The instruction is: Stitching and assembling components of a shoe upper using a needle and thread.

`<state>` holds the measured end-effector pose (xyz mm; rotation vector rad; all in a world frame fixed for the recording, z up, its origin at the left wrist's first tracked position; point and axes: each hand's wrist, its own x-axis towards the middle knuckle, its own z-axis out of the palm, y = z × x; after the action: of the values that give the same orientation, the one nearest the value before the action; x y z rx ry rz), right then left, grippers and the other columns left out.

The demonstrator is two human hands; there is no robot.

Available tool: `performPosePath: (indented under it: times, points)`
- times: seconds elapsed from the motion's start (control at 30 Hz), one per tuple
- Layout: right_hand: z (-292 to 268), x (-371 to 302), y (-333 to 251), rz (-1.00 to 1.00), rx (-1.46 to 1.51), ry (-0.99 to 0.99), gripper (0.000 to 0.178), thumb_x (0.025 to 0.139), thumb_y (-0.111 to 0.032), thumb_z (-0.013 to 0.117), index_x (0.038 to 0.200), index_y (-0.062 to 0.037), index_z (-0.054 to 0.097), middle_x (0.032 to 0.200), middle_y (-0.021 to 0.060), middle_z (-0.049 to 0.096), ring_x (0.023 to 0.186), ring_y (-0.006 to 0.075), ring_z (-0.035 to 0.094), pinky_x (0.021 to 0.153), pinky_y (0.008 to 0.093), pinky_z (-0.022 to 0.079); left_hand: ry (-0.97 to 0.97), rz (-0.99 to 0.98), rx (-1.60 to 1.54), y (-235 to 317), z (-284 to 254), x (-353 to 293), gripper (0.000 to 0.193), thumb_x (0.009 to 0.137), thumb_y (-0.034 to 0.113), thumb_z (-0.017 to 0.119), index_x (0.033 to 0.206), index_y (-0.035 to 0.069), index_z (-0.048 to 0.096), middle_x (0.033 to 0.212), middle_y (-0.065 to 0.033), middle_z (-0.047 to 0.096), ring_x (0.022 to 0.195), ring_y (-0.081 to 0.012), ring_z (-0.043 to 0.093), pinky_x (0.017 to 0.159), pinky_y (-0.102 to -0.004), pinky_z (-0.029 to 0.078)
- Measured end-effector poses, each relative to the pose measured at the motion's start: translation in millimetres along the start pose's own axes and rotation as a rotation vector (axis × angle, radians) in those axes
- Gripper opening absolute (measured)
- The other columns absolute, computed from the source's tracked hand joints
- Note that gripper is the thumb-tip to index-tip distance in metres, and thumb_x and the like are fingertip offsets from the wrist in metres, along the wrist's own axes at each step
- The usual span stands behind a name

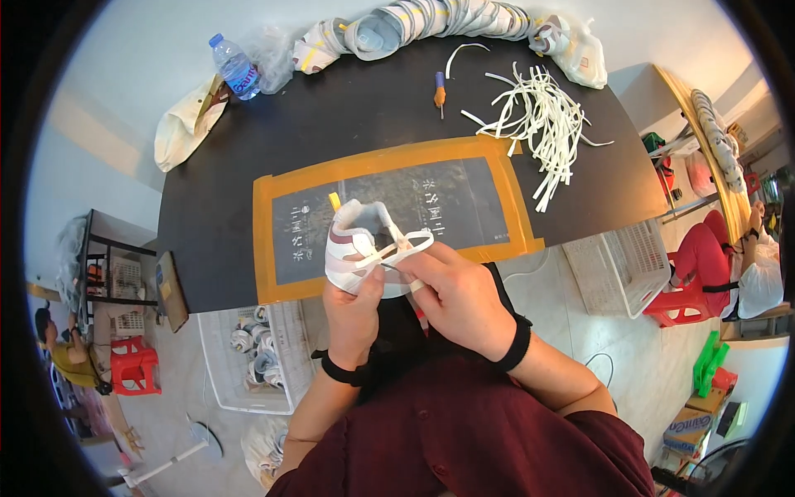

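A white and grey shoe upper (338, 248) with a yellow tab at its heel is held up over the near edge of the table. My left hand (352, 321) is closed round its lower side, the thumb pressed on the front. A white shoelace (420, 241) makes a loop across the upper's opening. My right hand (464, 300) has its fingers pinched together on the shoelace, at the right side of the upper. The fingertips partly hide the lace there. Beneath the upper lies a dark mat (472, 195) edged with orange-brown tape.
White laces (546, 116) lie piled at the far right, beside an orange-and-purple-handled tool (440, 93). Shoe uppers (414, 23) line the far edge near a water bottle (234, 66). White crates (277, 356) stand below. Two people sit at either side.
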<state>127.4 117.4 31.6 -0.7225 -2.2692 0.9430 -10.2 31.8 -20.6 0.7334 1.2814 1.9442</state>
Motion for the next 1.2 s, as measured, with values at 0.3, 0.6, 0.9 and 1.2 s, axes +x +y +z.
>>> performPosePath:
  times: [0.3,0.6,0.9,1.2]
  points:
    - [0.5,3.5,1.3,-0.167,-0.291,0.026,0.017,0.076,-0.004,0.065,0.091,-0.0095,0.06,0.083,0.0065,0.056,0.074,0.0251,0.063,0.058,0.037,0.051,-0.017,-0.031,0.11,0.9,-7.9,-3.7,0.03,0.094,0.004,0.062,0.124,0.001,0.056,0.112,-0.0012,0.062,0.097,-0.0062,0.056,0.082,-0.0226,0.046]
    - [2.4,-3.0,2.6,-0.007,-0.095,0.001,0.018,0.084,-0.007,0.064,0.101,-0.0121,0.067,0.085,0.0077,0.058,0.071,0.0288,0.063,0.061,0.0373,0.051,0.014,-0.11,-0.035,-2.4,-13.0,1.6,0.039,0.092,-0.001,0.061,0.13,0.0,0.051,0.123,-0.0069,0.061,0.111,-0.0152,0.059,0.096,-0.0305,0.047]
    - [-12.7,14.2,-22.0,-0.304,-0.292,0.121,0.024,0.077,-0.01,0.068,0.101,-0.0136,0.066,0.087,0.0056,0.056,0.068,0.0215,0.064,0.056,0.0351,0.051,-0.038,-0.052,-0.116,-4.2,-12.8,0.5,0.04,0.093,-0.001,0.061,0.131,0.001,0.051,0.124,-0.0076,0.06,0.111,-0.0162,0.06,0.097,-0.0313,0.047]
    - [8.2,21.8,20.1,0.001,0.232,-0.092,0.014,0.084,-0.008,0.069,0.098,-0.0069,0.069,0.092,0.0071,0.061,0.077,0.0202,0.062,0.067,0.0309,0.05,-0.08,-0.108,-0.065,-3.3,-22.5,1.3,0.035,0.094,0.003,0.059,0.128,0.001,0.052,0.123,-0.0045,0.06,0.112,-0.0122,0.056,0.096,-0.0286,0.044]
